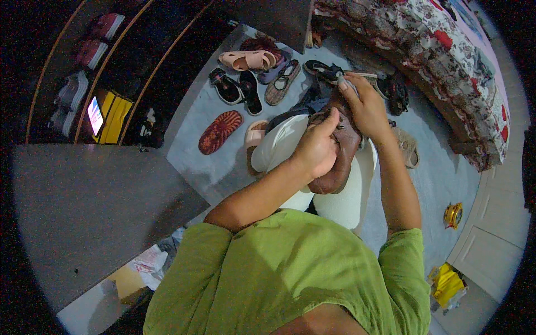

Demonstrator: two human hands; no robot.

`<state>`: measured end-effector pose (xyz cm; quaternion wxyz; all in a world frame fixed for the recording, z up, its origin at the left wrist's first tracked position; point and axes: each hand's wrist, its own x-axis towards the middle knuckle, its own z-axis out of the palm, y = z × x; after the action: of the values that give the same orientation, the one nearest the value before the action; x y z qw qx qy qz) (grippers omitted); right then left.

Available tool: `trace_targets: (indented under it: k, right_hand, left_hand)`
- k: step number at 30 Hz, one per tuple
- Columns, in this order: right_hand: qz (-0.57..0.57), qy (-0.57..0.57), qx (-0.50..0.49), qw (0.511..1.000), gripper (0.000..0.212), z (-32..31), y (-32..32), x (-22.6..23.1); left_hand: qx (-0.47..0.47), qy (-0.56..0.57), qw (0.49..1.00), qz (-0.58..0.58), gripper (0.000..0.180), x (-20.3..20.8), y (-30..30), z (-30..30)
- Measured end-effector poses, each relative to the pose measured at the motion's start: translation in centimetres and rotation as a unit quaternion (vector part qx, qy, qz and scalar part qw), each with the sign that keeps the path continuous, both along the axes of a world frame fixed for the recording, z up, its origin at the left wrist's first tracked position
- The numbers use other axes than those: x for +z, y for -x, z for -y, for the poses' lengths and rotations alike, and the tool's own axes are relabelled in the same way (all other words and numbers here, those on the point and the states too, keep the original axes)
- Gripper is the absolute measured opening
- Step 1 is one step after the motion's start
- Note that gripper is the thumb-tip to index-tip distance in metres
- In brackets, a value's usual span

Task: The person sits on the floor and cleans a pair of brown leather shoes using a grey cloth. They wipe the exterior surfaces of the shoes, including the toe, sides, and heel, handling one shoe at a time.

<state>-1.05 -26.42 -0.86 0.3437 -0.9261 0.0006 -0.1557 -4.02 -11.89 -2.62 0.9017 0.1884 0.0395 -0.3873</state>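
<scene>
A brown leather-like shoe [333,181] is held above my lap, its rounded end toward me. My left hand [319,146] grips its near left side, thumb raised and the other fingers partly hidden. Across the shoe's far right part lies my right hand [365,106], its fingers bent over the surface; what is under the fingertips is hard to make out. Below the shoe are my legs in white trousers [285,142].
Several slippers and sandals lie ahead on the grey floor, among them a red patterned slipper [221,132] and a pink sandal [248,59]. Left stands an open cabinet with a lit phone [95,115]. A flowered bedcover [413,50] hangs at the far right.
</scene>
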Motion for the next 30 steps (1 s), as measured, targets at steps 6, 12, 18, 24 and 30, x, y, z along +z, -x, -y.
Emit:
trace_targets:
  k: [6,12,18,24,30]
  right_hand:
    - [0.052,0.097,0.009,0.994,0.038,-0.7,3.0,0.3]
    - [0.040,0.138,0.012,0.990,0.041,-3.4,6.9,1.3]
    - [0.001,0.178,0.052,0.983,0.056,-5.6,8.9,2.6]
    - [-0.014,0.223,0.120,0.967,0.052,-6.0,6.3,4.4]
    - [-0.043,0.199,0.100,0.974,0.046,-3.9,2.7,2.9]
  left_hand:
    - [-0.010,-0.003,1.000,-0.009,0.042,0.6,0.2,-0.4]
    - [-0.008,0.002,1.000,-0.007,0.048,1.1,0.4,-0.7]
    - [-0.045,0.017,0.999,-0.025,0.065,1.1,0.6,-1.6]
    - [-0.023,0.050,0.998,-0.007,0.069,1.2,0.6,-1.8]
    - [0.030,-0.009,0.999,-0.007,0.067,-0.1,0.3,-0.2]
